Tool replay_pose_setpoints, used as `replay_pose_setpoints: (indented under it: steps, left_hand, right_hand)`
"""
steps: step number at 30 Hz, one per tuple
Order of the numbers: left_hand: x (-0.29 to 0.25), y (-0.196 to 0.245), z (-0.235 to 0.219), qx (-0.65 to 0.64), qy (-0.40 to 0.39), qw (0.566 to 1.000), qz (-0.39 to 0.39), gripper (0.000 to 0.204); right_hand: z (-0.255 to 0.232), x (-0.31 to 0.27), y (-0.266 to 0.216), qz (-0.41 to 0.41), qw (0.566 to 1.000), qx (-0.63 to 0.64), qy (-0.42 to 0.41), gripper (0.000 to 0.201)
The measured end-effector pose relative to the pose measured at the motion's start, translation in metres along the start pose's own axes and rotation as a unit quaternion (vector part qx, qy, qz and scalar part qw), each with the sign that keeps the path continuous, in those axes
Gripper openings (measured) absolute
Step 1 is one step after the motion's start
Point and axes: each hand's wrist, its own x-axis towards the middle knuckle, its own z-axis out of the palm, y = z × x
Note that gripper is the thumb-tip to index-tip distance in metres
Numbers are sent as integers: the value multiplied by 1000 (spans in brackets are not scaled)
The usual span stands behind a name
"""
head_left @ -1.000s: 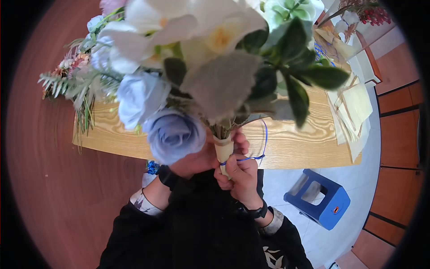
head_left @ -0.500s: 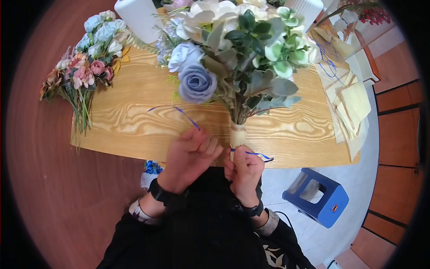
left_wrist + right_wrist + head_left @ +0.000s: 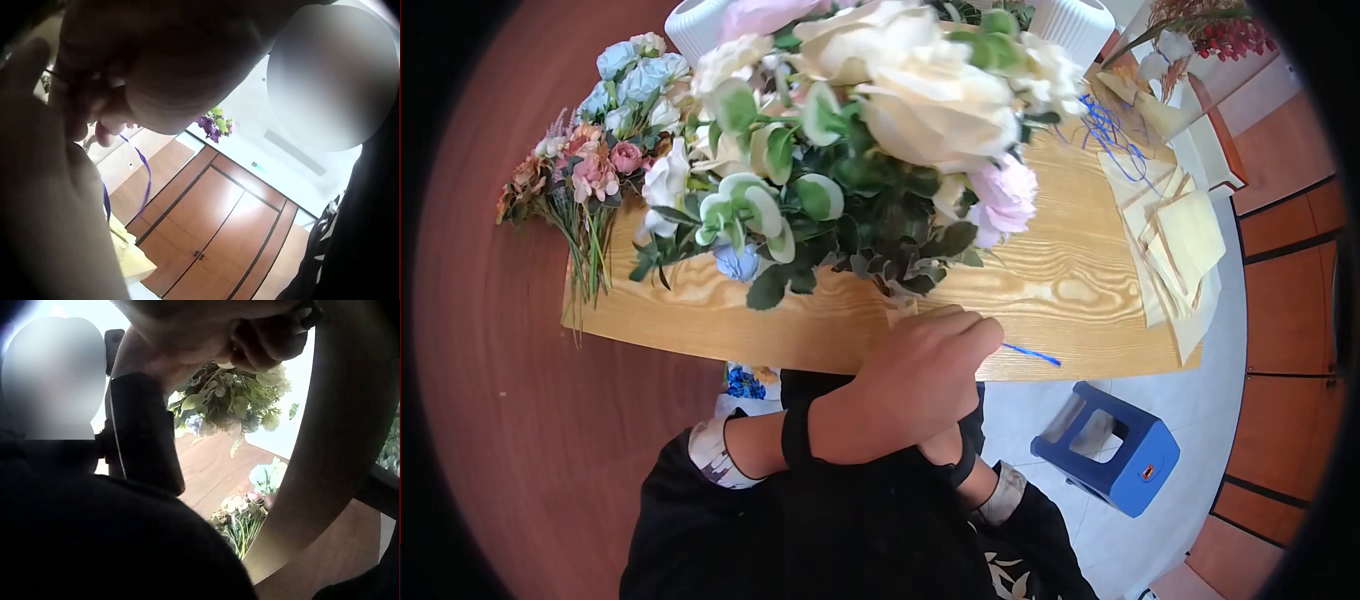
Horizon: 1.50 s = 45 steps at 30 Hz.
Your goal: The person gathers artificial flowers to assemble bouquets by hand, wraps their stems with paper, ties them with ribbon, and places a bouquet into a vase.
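Observation:
The left hand (image 3: 905,385) crosses in front of the right, fingers curled at the bouquet's wrapped handle (image 3: 902,308); a blue ribbon (image 3: 1032,354) sticks out beyond its knuckles, and it appears to pinch that ribbon. Only the base of the right hand (image 3: 943,446) shows below; its fingers are hidden there, and it seems to grip the lower handle. The bouquet (image 3: 850,180) of cream, pink and blue flowers stands above the hands. In the left wrist view, the ribbon (image 3: 145,169) hangs in a loop near dark fingers. Curled fingers (image 3: 269,340) show in the right wrist view beside the bouquet (image 3: 231,397).
Smaller flower bunches (image 3: 590,165) lie at the table's left. Cream wrapping sheets (image 3: 1185,245) and tangled blue ribbon (image 3: 1115,130) lie at the right of the wooden table (image 3: 1080,290). White vases (image 3: 1075,28) stand at the back; a blue stool (image 3: 1135,455) is on the floor.
The left hand has moved right, from beside the handle to across the right hand. The bouquet has turned, showing cream and pink flowers at the front, and has shifted left.

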Motion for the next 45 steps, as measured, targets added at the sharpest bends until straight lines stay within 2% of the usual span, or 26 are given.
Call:
replay_pose_setpoints:
  steps: [2, 4, 8, 9, 10, 11, 12, 13, 17, 19, 20, 22, 23, 25, 29, 31, 32, 34, 35, 37, 38, 40, 41, 42, 43, 45]
  left_hand:
    - [0, 4, 1, 30, 4, 1000, 2, 21]
    - [-5, 13, -1, -87, 184, 971, 123, 22]
    - [-46, -19, -20, -81, 190, 971, 123, 22]
    - [-47, -29, -17, -202, 202, 957, -47, 23]
    - [-48, -38, -14, -314, 210, 900, -218, 24]
    - [-44, -47, -10, -313, 215, 898, -222, 24]
    - [-35, -57, -7, -540, 111, 793, -259, 24]
    - [-28, -61, -5, -726, -3, 631, -273, 25]
    - [-16, -59, 3, -734, -43, 638, -228, 26]
    - [-15, -69, 15, -837, 27, 524, -155, 26]
    - [-19, -76, 18, -838, 26, 522, -155, 26]
    - [-29, -91, 19, -777, 13, 608, -164, 27]
    - [-29, -93, 20, -777, 12, 608, -164, 27]
    - [-27, -96, 22, -874, 88, 437, -194, 20]
    - [-34, -79, 16, -891, 95, 424, -132, 12]
    - [-33, -70, 10, -820, 170, 513, -189, 10]
    - [-34, -64, 8, -821, 168, 512, -190, 10]
    - [-39, -53, 6, -690, 242, 650, -208, 19]
    - [-40, -49, 3, -691, 237, 652, -204, 19]
    - [-47, -44, -4, -475, 218, 838, -155, 21]
    - [-45, -36, -7, -475, 218, 838, -155, 21]
    - [-37, -18, -8, -289, 220, 931, -40, 12]
    - [-31, -17, -7, -287, 222, 931, -39, 12]
    - [-22, -19, -9, -192, 199, 960, 43, 5]
    - [-16, -19, -10, -93, 170, 974, 120, 6]
    - [-8, -7, -15, -9, 130, 987, 97, 11]
  right_hand:
    - [-4, 1, -8, 70, 995, 65, -24, 30]
    - [-11, 5, -16, 135, 981, 129, -44, 30]
    - [-21, 7, -24, 265, 925, 261, -74, 31]
    - [-23, 9, -23, 253, 913, 303, -104, 33]
    - [-23, 10, -26, 254, 912, 303, -106, 33]
    - [-22, 10, -31, 285, 890, 333, -124, 33]
    - [-20, 11, -34, 315, 866, 361, -143, 32]
    - [-17, 11, -34, 318, 864, 360, -150, 32]
    - [-14, 8, -34, 320, 872, 325, -178, 37]
    - [-16, 8, -34, 321, 872, 321, -181, 37]
    - [-16, 8, -34, 321, 875, 319, -172, 37]
    - [-17, 8, -35, 320, 878, 318, -164, 37]
    - [-17, 9, -35, 316, 877, 332, -144, 35]
    - [-17, 9, -35, 313, 876, 347, -121, 34]
    - [-13, 7, -31, 306, 902, 300, -46, 35]
    - [-12, 7, -29, 299, 914, 273, -22, 34]
    - [-11, 7, -29, 284, 925, 251, -6, 34]
    - [-12, 4, -29, 270, 935, 230, 21, 34]
    - [-13, 7, -28, 283, 929, 238, 30, 33]
    - [-15, 11, -27, 297, 923, 245, 32, 33]
    - [-13, 11, -26, 283, 934, 217, 33, 29]
    - [-6, 9, -22, 269, 943, 191, 36, 24]
    - [3, 8, -15, 119, 985, 109, 66, 25]
    - [7, 7, -6, -35, 995, 26, 91, 26]
    - [3, -4, 11, -24, 996, -14, 89, 21]
    - [2, -5, 10, -14, 997, 2, 71, 21]
